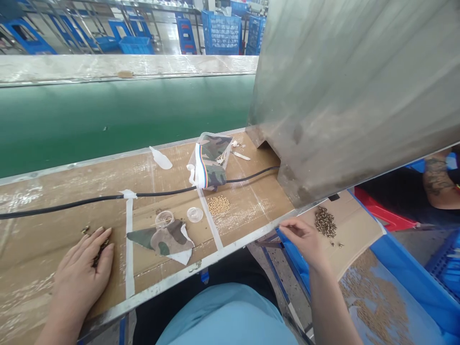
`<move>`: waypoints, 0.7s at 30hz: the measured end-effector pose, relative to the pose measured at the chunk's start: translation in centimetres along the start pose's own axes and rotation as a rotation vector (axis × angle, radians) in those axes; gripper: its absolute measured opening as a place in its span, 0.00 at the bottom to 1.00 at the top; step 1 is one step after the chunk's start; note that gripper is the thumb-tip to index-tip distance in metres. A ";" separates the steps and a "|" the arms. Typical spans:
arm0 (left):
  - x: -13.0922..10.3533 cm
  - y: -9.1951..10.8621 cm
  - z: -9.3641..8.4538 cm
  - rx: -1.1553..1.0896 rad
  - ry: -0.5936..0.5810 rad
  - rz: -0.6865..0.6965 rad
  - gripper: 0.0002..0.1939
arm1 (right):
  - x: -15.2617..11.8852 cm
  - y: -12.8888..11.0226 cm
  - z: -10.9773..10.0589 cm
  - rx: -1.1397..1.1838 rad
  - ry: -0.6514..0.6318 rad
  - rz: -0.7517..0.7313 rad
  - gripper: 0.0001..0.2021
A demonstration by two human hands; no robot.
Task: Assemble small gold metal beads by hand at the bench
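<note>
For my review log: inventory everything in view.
Bench: 1, brown, centre
Belt: 1, green, beyond bench
Panel: 1, grey, right
Cable: 1, black, bench
Camouflage clumps: 2, green/brown, bench
Dishes: 2, clear, bench
Pieces: one pile, tan, bench
Darker pieces: one pile, brown, right cardboard
Bin: 1, blue, lower right
Stools, baskets: several, blue, background
Plastic item: 1, red, right
Co-worker: 1, black-clothed, right
Left hand: 1, bare, over dark bits
Right hand: 1, bare, near brown pile

On the bench (154, 274), the left hand (81, 266) lies over small parts (96, 261), left of a cloth scrap (163, 241). Right of the scrap sits a bead heap (219, 205), before a cable (165, 192); behind the bench lies a conveyor belt (143, 105). The right hand (302, 237) is left of a parts pile (325, 223) on a cardboard sheet (354, 232).
</note>
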State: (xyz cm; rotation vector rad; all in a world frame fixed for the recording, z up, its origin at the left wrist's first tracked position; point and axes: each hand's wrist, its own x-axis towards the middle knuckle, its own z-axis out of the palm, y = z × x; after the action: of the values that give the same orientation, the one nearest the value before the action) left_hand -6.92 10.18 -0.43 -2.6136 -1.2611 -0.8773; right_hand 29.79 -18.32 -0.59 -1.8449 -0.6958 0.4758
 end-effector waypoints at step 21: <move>-1.2 -0.5 0.5 -0.013 -0.124 -0.111 0.23 | -0.9 5.6 -3.9 -0.452 0.485 0.044 0.24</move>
State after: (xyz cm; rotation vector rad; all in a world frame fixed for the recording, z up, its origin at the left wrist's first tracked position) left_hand -7.63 9.91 -1.58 -2.6674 -1.4476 -0.7521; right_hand 32.80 -23.18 -4.36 -2.2863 -0.4493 -0.1230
